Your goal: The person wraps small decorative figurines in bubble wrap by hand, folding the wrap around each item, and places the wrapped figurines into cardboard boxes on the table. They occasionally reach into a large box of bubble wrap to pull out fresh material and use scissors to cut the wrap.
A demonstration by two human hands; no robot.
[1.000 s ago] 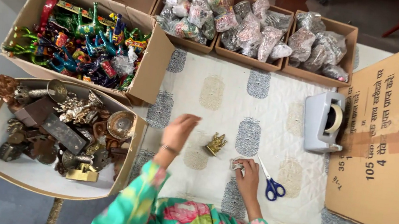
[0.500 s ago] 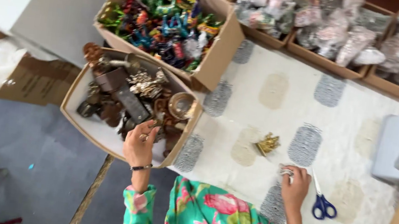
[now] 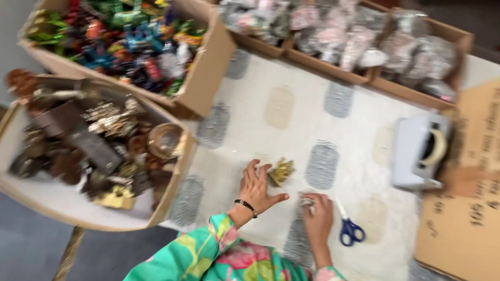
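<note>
Brass figurine [image 3: 281, 172] touches the spread left hand [image 3: 258, 188]; right hand [image 3: 318, 211] pinches something small.

My sleeves [image 3: 226, 272] are green with pink flowers, and a black band [image 3: 246, 206] rings my left wrist. The cloth [image 3: 304, 122] is white with grey and beige blotches. The scissors [image 3: 349, 228] have blue handles; the figurine [image 3: 281, 172] looks golden, though blurred. The dispenser [image 3: 417, 151] is pale grey; the cartons [image 3: 495, 186] are brown.

You have the big brown carton [image 3: 494, 192] with dark print just right of the tape dispenser [image 3: 417, 150]; clear-wrapped packets [image 3: 342, 30] fill open boxes behind it.
</note>
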